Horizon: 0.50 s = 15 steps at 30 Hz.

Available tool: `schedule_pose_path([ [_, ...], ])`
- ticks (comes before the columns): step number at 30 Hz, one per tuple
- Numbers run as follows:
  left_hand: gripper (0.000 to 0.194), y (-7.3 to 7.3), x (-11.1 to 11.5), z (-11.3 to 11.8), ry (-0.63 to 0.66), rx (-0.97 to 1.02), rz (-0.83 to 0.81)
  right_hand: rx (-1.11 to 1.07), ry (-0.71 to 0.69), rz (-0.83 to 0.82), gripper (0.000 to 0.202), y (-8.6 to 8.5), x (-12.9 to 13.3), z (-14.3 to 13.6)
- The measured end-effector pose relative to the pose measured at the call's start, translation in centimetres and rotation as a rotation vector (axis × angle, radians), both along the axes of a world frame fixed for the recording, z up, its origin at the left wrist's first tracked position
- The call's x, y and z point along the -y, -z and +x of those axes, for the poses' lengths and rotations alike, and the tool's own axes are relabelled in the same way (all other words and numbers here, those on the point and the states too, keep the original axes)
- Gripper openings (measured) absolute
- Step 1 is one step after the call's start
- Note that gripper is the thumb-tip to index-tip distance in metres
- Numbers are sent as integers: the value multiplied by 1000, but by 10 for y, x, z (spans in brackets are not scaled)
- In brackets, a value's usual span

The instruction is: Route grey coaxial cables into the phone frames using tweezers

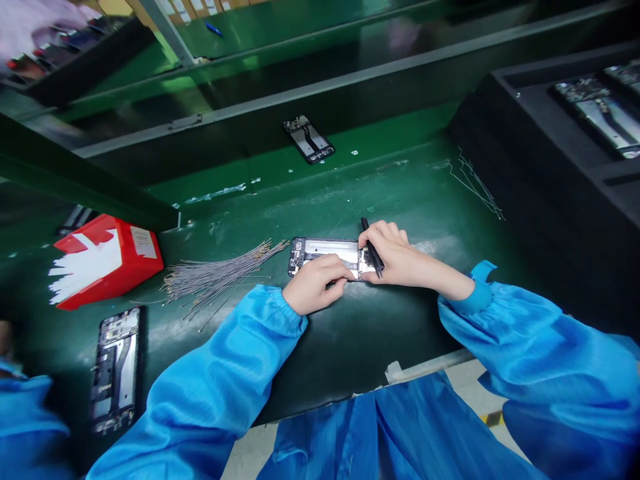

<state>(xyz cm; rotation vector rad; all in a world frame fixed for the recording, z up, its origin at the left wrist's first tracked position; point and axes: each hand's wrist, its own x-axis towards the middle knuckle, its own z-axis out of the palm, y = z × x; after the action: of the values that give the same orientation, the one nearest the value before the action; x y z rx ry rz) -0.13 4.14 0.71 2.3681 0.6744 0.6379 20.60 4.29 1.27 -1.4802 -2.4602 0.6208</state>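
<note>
An opened phone (330, 250) lies sideways on the green bench, its silvery inside and small boards facing up. My left hand (320, 281) bends over its middle, fingers closed, with the fingertips pressed on the phone near its lower edge. At the phone's right end, my right hand (393, 255) has its thumb and fingers on the edges. A pair of black tweezers (374, 257) is tucked in that hand, tips pointing down toward me. The small parts under my fingertips are hidden.
Left of the phone lies a bundle of thin wires (215, 277), beside a red bin (145, 257) of white strips. Other opened phones rest at the back (309, 139) and left (117, 370). A black foam tray (550, 153) stands right, near loose wires (475, 183). Another person's sleeve (30, 420) shows lower left.
</note>
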Motion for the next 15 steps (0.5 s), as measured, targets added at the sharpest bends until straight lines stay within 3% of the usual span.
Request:
schedule_pose_path([
  [15,23,-5,-2,-1,142,-78,-2,144,-24,-97,43,-12,-12,-7],
])
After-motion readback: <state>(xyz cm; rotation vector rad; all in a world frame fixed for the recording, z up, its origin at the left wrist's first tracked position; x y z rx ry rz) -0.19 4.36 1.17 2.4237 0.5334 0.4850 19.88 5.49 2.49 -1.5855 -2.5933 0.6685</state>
